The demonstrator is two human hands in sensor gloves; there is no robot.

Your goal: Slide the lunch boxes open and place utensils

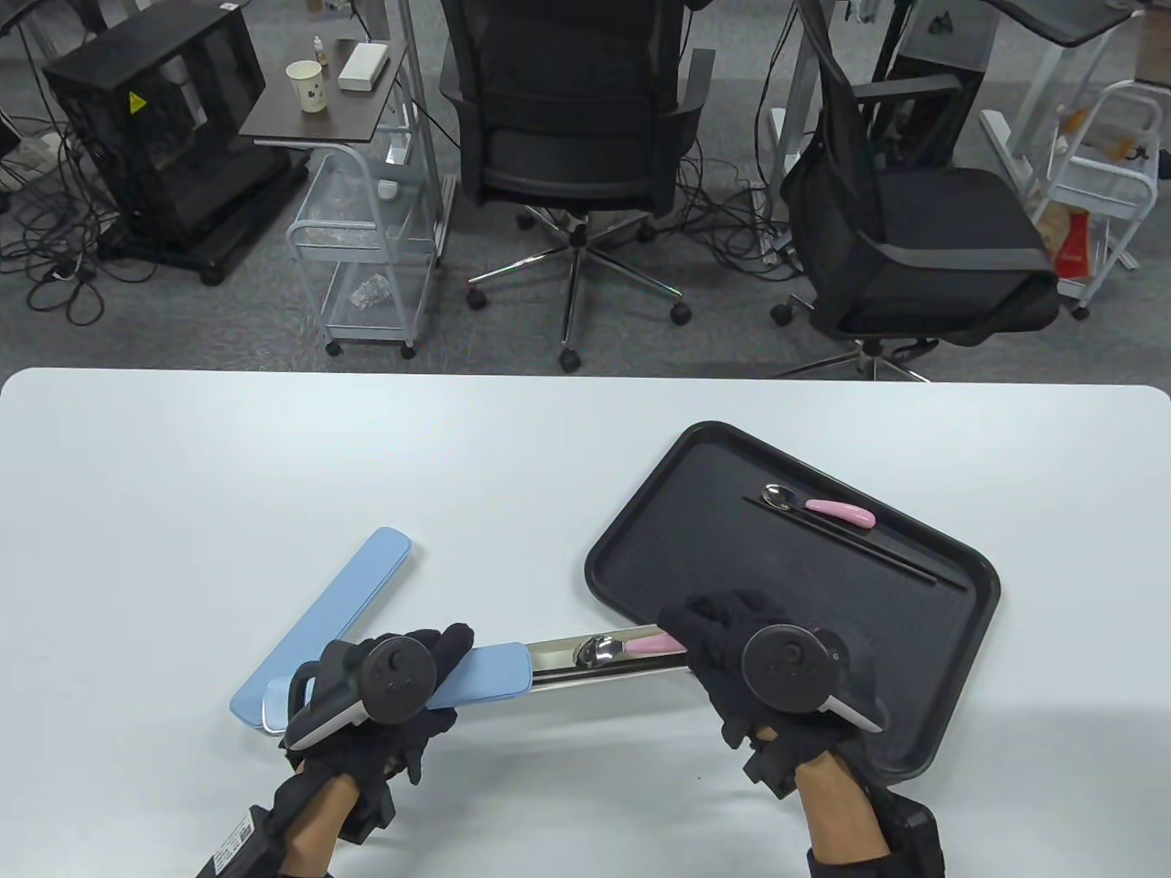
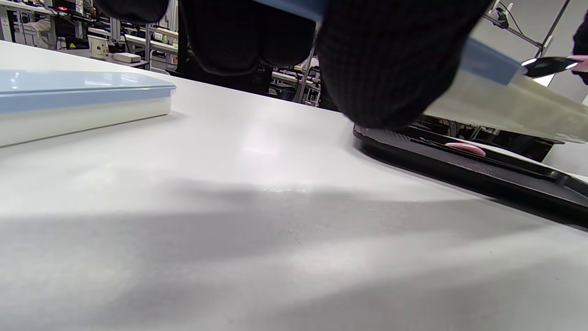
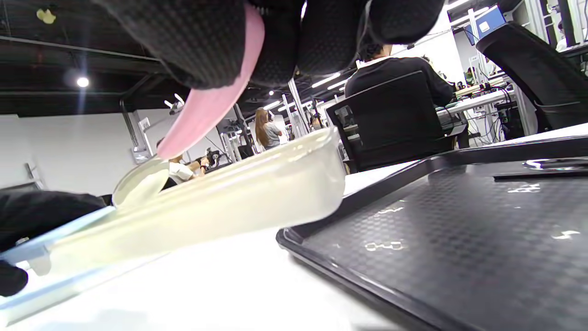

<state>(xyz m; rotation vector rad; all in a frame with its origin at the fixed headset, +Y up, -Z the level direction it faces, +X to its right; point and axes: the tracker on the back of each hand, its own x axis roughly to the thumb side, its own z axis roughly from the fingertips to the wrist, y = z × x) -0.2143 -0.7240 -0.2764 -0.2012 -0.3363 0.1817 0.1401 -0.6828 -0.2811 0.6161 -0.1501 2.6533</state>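
Note:
My left hand [image 1: 430, 663] grips a long utensil case [image 1: 604, 672] by its blue lid [image 1: 489, 675], which is slid partly open to the left. The case is held slightly off the table, its open end over the edge of the black tray [image 1: 951, 640]. A pink-handled spoon [image 1: 631, 647] lies in the open part. My right hand [image 1: 704, 631] pinches the spoon's pink handle [image 3: 211, 105] above the translucent case base [image 3: 229, 207]. On the tray lie another pink-handled spoon [image 1: 828, 506] and black chopsticks [image 1: 860, 541].
A second blue case [image 1: 343, 599], closed, lies diagonally on the white table, left of the held case; it also shows in the left wrist view [image 2: 78, 94]. Office chairs and carts stand beyond the table's far edge.

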